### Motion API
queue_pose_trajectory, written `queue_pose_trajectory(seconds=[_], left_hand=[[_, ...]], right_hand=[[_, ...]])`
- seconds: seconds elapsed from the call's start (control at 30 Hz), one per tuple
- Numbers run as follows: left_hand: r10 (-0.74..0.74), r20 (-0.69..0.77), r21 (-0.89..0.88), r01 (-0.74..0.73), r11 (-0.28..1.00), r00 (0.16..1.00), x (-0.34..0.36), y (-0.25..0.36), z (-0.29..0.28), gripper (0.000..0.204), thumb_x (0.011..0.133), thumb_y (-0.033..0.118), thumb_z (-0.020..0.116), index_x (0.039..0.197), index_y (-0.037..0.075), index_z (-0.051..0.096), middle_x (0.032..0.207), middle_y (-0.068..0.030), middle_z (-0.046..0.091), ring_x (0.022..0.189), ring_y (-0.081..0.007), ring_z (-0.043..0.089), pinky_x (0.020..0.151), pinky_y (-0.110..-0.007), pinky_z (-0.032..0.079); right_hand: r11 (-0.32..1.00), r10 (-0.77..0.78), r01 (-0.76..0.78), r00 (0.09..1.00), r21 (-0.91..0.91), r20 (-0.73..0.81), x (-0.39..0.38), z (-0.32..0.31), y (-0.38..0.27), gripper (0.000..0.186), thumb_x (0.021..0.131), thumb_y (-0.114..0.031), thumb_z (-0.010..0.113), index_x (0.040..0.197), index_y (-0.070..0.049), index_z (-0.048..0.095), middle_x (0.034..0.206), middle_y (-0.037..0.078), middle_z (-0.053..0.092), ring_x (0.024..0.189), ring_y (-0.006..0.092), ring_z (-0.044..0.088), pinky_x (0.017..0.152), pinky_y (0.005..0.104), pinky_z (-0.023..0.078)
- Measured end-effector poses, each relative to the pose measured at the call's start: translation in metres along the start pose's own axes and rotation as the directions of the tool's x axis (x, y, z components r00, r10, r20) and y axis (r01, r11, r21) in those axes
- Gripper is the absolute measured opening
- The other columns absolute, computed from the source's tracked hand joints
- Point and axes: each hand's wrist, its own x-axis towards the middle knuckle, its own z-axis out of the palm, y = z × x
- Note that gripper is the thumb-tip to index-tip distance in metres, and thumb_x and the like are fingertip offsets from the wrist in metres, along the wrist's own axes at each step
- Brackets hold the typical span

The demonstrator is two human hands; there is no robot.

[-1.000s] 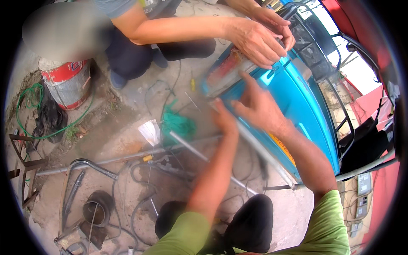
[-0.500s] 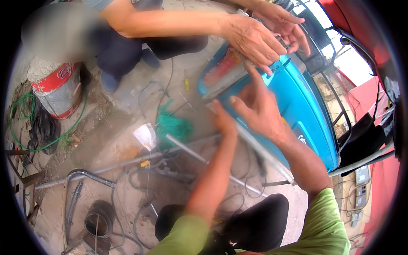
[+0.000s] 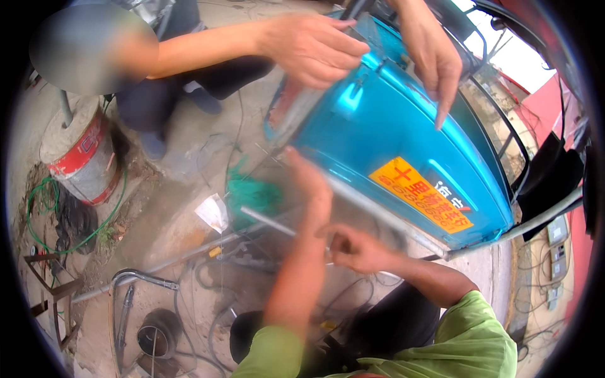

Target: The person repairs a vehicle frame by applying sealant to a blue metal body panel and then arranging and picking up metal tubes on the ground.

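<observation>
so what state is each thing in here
blue vehicle panel: glossy, orange sticker stuck on
left hand: blurred, near the panel's lower edge, grip unclear
right hand: fingers curled, grip unclear
co-worker's hands: bare, one pointing downward
red-banded bucket: standing, stained
green cord: loosely looped
green sheeting: crumpled
white paper: creased
bent metal tube: lying down
short wide pipe: open-ended

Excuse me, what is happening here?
Two people are at a blue panel. The wearer's left hand is near its left corner; contact is unclear. The right hand is bent beside the left forearm, off the panel. One co-worker's hand is by the top corner; their other hand points down over it.
</observation>
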Motion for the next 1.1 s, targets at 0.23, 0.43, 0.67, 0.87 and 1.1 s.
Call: queue_pose_trajectory(seconds=[0.23,0.43,0.67,0.87,1.1], left_hand=[[-0.106,0.110,-0.183,0.125,0.975,0.988,-0.004,0.028,0.024,0.082,0.100,0.062,0.043,0.152,-0.001,0.033,0.158,-0.0170,0.033,0.142,-0.0312,0.036,0.120,-0.042,0.025],[-0.027,0.108,0.042,0.023,0.999,0.994,-0.017,0.022,0.025,0.080,0.099,0.065,0.032,0.154,0.007,0.033,0.160,-0.0149,0.032,0.143,-0.0343,0.035,0.119,-0.046,0.027],[-0.022,0.215,0.069,0.007,0.998,0.976,-0.031,0.025,0.037,0.080,0.099,0.066,0.024,0.155,0.010,0.031,0.162,-0.0137,0.028,0.146,-0.0376,0.031,0.120,-0.052,0.026],[-0.035,0.210,0.161,0.000,0.987,0.977,-0.026,0.022,0.030,0.083,0.097,0.069,0.022,0.156,0.013,0.030,0.163,-0.0133,0.025,0.147,-0.0391,0.030,0.118,-0.057,0.028],[-0.043,0.265,0.184,-0.006,0.983,0.963,-0.022,0.016,0.028,0.082,0.097,0.069,0.020,0.157,0.014,0.029,0.163,-0.0136,0.026,0.146,-0.0406,0.030,0.116,-0.061,0.028]], right_hand=[[0.968,0.156,-0.145,0.987,0.205,-0.041,-0.043,0.011,0.118,0.035,0.091,-0.017,0.063,0.121,-0.001,0.060,0.089,0.007,0.069,0.081,0.0156,0.067,0.074,0.0329,0.054],[0.495,0.539,-0.191,0.832,0.848,-0.127,-0.038,0.014,0.179,0.027,0.096,-0.021,0.060,0.116,-0.002,0.061,0.094,0.007,0.066,0.083,0.0186,0.068,0.072,0.0325,0.055],[0.170,0.568,0.192,0.782,0.967,-0.255,-0.043,-0.028,0.214,0.022,0.094,-0.013,0.061,0.114,-0.004,0.060,0.102,0.008,0.065,0.087,0.0198,0.067,0.074,0.0324,0.054],[0.128,0.507,0.391,0.764,0.912,-0.399,-0.046,-0.034,0.225,0.027,0.089,-0.002,0.062,0.116,-0.002,0.059,0.105,0.008,0.066,0.096,0.0195,0.067,0.075,0.0338,0.054],[0.060,0.461,0.392,0.805,0.918,-0.374,-0.056,-0.041,0.226,0.027,0.089,-0.001,0.062,0.116,-0.003,0.061,0.108,0.008,0.066,0.101,0.0192,0.067,0.078,0.0341,0.054]])
